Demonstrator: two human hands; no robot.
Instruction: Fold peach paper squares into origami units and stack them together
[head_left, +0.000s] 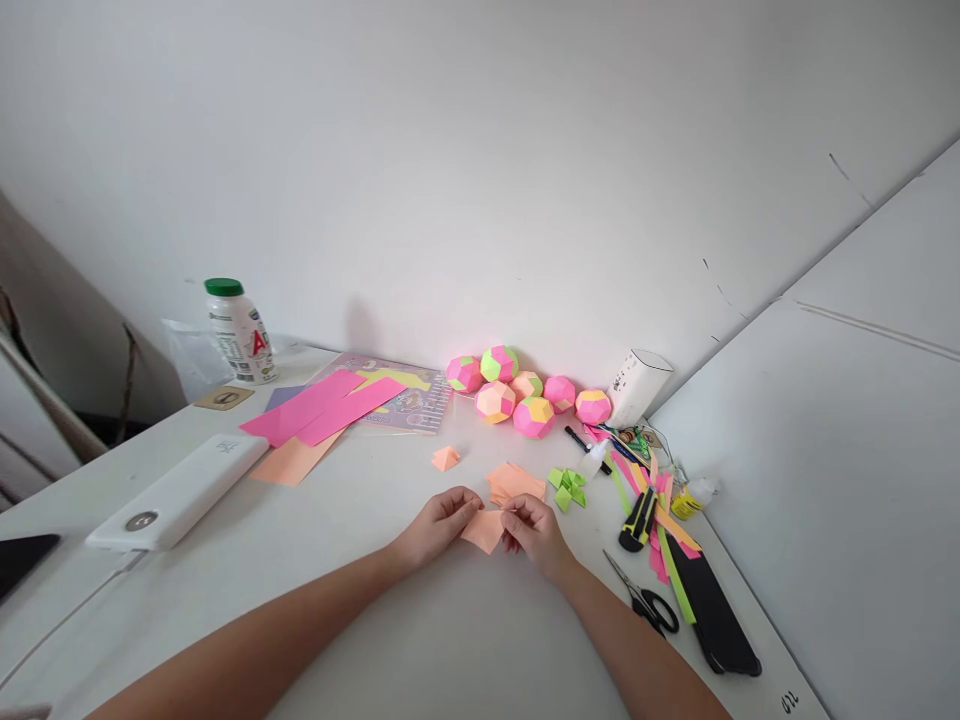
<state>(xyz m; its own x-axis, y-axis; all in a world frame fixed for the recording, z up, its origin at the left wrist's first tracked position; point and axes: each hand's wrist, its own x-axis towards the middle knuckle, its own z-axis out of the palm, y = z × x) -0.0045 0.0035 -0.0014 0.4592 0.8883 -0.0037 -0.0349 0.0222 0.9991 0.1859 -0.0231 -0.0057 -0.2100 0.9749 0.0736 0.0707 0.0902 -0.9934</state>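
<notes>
Between my two hands is a small square of orange paper (484, 531), pinched at its upper corners. My left hand (444, 522) grips its left side with thumb and fingers, and my right hand (537, 532) grips the right side. Just beyond the hands lies a stack of orange paper pieces (517, 481). A folded orange paper piece (445, 458) rests to the left of the stack. Several folded green paper pieces (568, 487) lie to its right.
Several coloured paper balls (495, 402) sit against the wall. At right are scissors (646, 598), a cutter knife (638, 518), paper strips (660, 500), a glue bottle (693, 497) and a black phone (716, 610). At left are pink sheets (322, 408), a white power bank (180, 490) and a bottle (241, 335).
</notes>
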